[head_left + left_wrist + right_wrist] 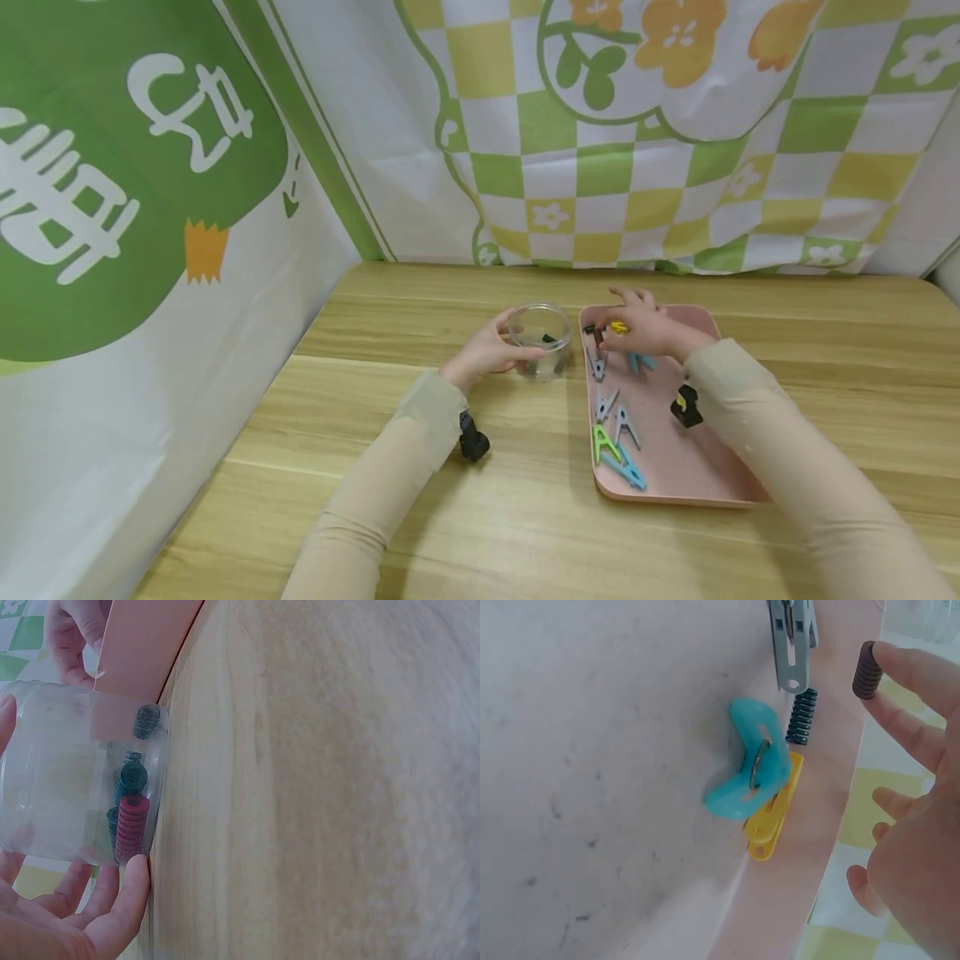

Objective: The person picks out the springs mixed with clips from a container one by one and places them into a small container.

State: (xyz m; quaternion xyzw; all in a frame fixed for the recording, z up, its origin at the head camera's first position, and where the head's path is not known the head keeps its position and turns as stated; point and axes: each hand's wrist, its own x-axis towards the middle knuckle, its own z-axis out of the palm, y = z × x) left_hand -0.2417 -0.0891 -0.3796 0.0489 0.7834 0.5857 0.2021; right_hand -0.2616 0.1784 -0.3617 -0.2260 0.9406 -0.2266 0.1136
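My left hand grips a clear round jar on the table, fingers and thumb about its sides. At the bottom of the jar lie a red coil spring, a green spring and a dark spring. Over the far left corner of the pink tray, my right hand pinches a dark brown coil spring between thumb and a finger. Beneath it in the tray are a blackish-green spring, a yellow clothespin, a blue clothespin and a grey clothespin.
Nearer the tray's front left lie more clothespins: a green one, a blue one and grey ones. The tray stands right beside the jar on the wooden table. A patterned cloth hangs behind the table.
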